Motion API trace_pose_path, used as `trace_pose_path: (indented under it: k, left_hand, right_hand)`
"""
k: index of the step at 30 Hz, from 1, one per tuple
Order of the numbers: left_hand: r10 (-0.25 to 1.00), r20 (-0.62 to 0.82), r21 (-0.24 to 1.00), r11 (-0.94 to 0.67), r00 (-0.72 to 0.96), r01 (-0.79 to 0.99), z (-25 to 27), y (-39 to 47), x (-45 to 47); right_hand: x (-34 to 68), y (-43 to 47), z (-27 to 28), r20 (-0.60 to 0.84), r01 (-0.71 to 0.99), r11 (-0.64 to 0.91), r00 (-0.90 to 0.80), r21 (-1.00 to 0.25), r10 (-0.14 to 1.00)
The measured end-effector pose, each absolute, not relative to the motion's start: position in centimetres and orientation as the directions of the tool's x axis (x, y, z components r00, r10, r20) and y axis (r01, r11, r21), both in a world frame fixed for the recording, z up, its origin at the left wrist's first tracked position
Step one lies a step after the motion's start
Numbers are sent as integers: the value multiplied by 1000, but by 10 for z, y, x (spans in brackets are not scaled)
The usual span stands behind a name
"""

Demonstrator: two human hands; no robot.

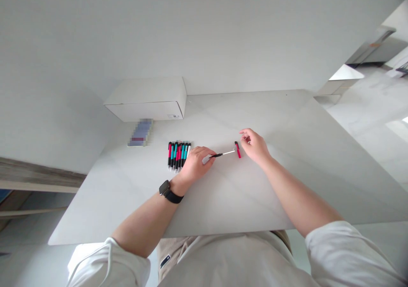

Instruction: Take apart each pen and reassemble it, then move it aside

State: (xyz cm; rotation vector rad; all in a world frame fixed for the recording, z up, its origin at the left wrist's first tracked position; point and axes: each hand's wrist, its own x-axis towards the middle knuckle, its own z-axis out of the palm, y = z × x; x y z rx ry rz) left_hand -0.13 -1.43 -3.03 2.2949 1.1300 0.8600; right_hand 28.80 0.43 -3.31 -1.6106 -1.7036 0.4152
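Observation:
My left hand [198,163] pinches the black lower half of a pen [218,155], from which a thin white refill [228,152] sticks out to the right. Just past the refill's tip, a red upper pen barrel with a black clip [238,150] lies on the table. To the right of that barrel hovers my right hand [253,146], its fingers loosely bent and apart, with nothing visible in them. A row of ballpoint pens [177,156] in red, teal and white, with black grips, lies side by side left of my left hand, which partly covers the row's right end.
The white marbled table [287,185] meets a pale wall at the back. A white box [149,102] stands at the back left, with a blurred bluish flat packet [140,132] before it. A black watch [165,188] is on my left wrist.

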Motion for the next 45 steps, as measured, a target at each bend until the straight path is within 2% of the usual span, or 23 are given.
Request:
trace_pose_path:
  k: [5,11,22,24,27,30,33,38,45]
  left_hand:
    - [743,345,531,-659,574,533,-36,-14,-1]
    - [711,335,479,-694,618,537,-42,-12,-3]
    - [716,346,470,-692,607,548,-44,-12,-4]
    - [717,353,474,-691,600,546,-43,-12,-3]
    - [728,373,482,-682,576,550,-42,-13,-3]
    - [757,410,492,-653,509,575,-41,-13,-3]
    - [773,452,487,-632,445,603,-40,-13,-4]
    - [765,475,482,-639,434,599,-38,-13,-3]
    - [750,425,519,-661,507,543,-40,-10,-2]
  right_hand:
    - [296,2,-35,125,865,66,-4,-498,992]
    - [295,-3,-27,-87,936,-10,-23,-353,996]
    - [295,-1,-29,-126,983,-52,30,-177,992]
    - [296,0,-27,-94,979,-73,56,-191,994]
    - [294,-2,-21,47,957,-23,38,-290,998]
    - [284,-8,-17,250,883,197,-95,-425,964]
    - [268,-15,-17,416,782,417,-224,-464,882]
    - [246,-23,-23,474,656,594,-383,-465,793]
    - [230,-29,-24,518,525,653,-401,-546,755]
